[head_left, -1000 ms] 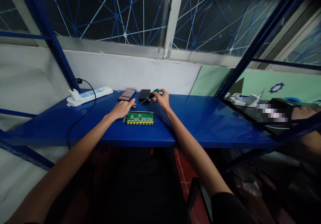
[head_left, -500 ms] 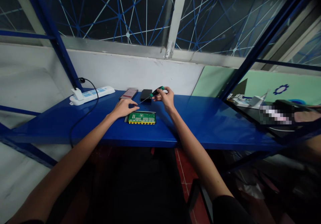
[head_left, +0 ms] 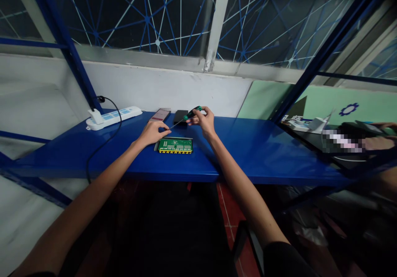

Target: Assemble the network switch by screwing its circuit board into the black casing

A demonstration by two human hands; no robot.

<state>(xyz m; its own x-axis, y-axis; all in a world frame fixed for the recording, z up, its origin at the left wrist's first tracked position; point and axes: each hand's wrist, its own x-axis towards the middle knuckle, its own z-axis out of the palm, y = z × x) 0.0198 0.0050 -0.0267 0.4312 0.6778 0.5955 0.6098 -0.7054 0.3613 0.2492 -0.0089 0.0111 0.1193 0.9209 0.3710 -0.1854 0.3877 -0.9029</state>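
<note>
My right hand (head_left: 204, 120) is closed around the green and black handle of a screwdriver (head_left: 192, 113), whose thin shaft slants down to the left. At the shaft's tip, the thumb and fingers of my left hand (head_left: 154, 132) are pinched together; whatever is between them is too small to make out. Just in front of my hands lies a green circuit board (head_left: 175, 144) with a row of yellow-edged ports along its near side. A thin metal edge shows behind the board and at its left.
A black box (head_left: 180, 117) and a phone (head_left: 160, 115) lie behind my hands on the blue table (head_left: 248, 149). To the left is a white power strip (head_left: 114, 116) with a black cable (head_left: 105, 142). Another person's hand (head_left: 380, 142) shows at far right.
My left thumb and fingers have closed together at the screwdriver's tip. The screwdriver has shifted slightly left and down. The circuit board stays in place.
</note>
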